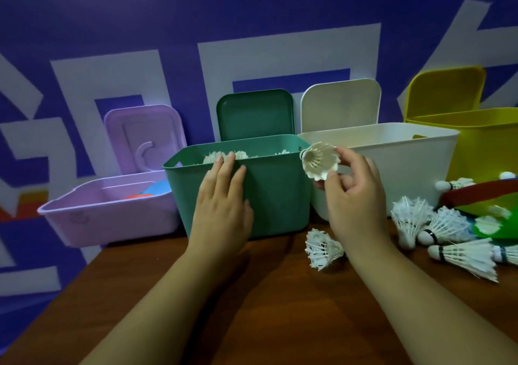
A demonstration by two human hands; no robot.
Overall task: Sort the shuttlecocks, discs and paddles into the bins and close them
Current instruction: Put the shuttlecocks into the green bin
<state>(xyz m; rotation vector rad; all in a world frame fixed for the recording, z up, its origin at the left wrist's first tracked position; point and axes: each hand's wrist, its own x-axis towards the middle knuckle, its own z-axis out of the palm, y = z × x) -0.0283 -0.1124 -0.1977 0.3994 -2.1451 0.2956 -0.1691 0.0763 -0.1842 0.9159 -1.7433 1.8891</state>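
Note:
A green bin [277, 196] stands open in the middle with white shuttlecocks [215, 157] showing inside. My left hand [224, 202] lies flat against its front wall, fingertips at the rim. My right hand [353, 193] pinches a white shuttlecock [319, 161] just beside the bin's right top corner. One loose shuttlecock [322, 248] lies on the table below that hand. Several more shuttlecocks [437, 224] lie in a heap at the right. A red and green paddle [482, 196] lies partly under them.
A purple bin [112, 213] at the left holds blue and orange discs [151, 192]. A white bin [406, 168] and a yellow bin [482, 140] stand at the right. All four lids lean open against the blue wall. The brown table [252, 308] ends at the left.

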